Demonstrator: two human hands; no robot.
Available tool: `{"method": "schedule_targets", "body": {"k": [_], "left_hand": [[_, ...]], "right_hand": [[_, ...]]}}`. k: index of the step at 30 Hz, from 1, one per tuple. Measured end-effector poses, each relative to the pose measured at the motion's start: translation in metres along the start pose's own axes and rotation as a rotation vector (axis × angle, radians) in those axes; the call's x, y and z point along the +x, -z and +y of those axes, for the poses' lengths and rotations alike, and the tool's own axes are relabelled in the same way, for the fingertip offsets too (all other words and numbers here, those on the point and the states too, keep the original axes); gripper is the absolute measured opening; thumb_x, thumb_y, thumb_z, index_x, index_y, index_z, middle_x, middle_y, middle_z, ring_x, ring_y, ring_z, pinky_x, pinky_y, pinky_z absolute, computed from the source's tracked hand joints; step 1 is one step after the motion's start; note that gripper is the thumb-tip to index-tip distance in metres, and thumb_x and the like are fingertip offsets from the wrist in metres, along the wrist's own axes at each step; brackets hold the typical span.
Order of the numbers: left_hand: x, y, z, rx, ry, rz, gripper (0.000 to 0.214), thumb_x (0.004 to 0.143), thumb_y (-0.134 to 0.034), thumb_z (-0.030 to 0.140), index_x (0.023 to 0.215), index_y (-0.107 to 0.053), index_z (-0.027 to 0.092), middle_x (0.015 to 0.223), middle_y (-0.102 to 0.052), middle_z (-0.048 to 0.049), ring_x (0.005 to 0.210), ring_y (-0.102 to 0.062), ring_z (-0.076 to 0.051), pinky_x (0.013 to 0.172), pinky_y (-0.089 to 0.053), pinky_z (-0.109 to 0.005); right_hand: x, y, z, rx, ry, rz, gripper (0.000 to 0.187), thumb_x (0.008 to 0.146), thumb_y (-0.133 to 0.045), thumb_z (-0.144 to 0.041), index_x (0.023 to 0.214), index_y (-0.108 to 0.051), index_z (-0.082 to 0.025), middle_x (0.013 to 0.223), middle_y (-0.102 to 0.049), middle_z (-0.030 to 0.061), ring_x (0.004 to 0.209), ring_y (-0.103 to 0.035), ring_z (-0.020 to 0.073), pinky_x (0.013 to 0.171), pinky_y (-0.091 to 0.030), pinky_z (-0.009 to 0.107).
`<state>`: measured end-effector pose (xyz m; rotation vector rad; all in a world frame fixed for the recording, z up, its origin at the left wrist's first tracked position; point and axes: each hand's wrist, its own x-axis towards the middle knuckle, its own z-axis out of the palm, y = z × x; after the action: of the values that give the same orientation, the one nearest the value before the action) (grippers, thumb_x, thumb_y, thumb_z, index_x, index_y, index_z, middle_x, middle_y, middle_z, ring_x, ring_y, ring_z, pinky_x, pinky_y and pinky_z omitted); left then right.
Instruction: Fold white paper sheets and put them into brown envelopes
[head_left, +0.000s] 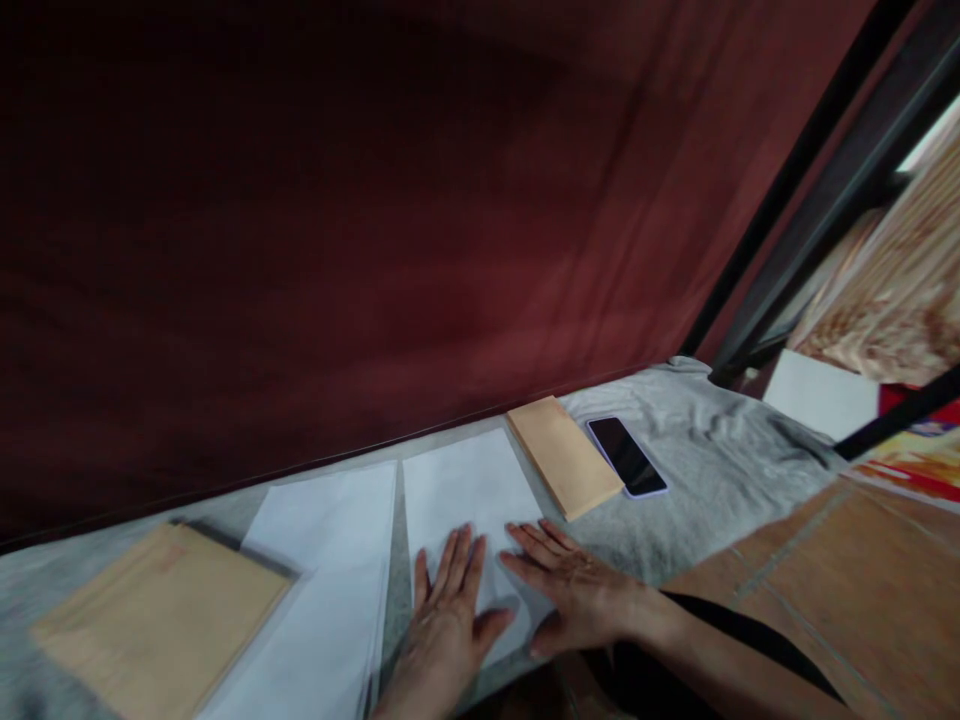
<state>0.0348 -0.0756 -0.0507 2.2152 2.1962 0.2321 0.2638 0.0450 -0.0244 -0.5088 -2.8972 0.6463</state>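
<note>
A white sheet of paper lies flat on the grey cloth, near the middle of the view. My left hand rests on its lower left part, fingers stretched out and thumb apart. Across from it, my right hand presses on the sheet's right side with its fingers spread. Neither hand holds anything. To the left is a stack of white paper, partly covered by a stack of brown envelopes. Just right of the sheet sits a smaller stack of tan envelopes.
A phone with a dark screen and pale purple edge lies right of the tan envelopes. The grey cloth is wrinkled at right. A dark red panel rises behind it. Dark metal bars and brown floor tiles are at right.
</note>
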Motion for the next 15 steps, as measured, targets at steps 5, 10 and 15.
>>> {"method": "schedule_targets", "body": {"k": [5,10,15], "left_hand": [[-0.021,0.017,0.01,-0.055,-0.108,-0.165,0.091,0.081,-0.065,0.042,0.159,-0.021,0.027,0.165,-0.02,-0.0072,0.152,-0.022,-0.032,0.12,-0.023,-0.065],[-0.027,0.024,0.007,-0.071,-0.099,-0.226,0.09,0.075,-0.061,0.024,0.158,-0.025,0.027,0.164,-0.019,-0.0054,0.152,-0.023,-0.032,0.119,-0.026,-0.065],[-0.031,0.024,0.002,-0.103,-0.085,-0.225,0.086,0.073,-0.055,0.015,0.156,-0.032,0.024,0.162,-0.027,-0.0044,0.151,-0.029,-0.027,0.121,-0.029,-0.057]], "right_hand": [[-0.006,0.01,-0.004,0.025,0.028,-0.029,0.095,0.079,-0.079,-0.053,0.158,-0.031,-0.031,0.165,-0.023,0.0101,0.151,-0.025,0.0276,0.124,-0.02,0.047],[-0.006,0.013,-0.006,0.019,0.019,-0.04,0.083,0.083,-0.076,-0.044,0.155,-0.037,-0.03,0.165,-0.023,0.0089,0.151,-0.025,0.0257,0.124,-0.021,0.045],[-0.007,0.008,-0.005,0.009,0.009,-0.061,0.078,0.086,-0.072,-0.044,0.155,-0.038,-0.028,0.165,-0.023,0.0094,0.152,-0.024,0.0244,0.125,-0.019,0.044]]}}
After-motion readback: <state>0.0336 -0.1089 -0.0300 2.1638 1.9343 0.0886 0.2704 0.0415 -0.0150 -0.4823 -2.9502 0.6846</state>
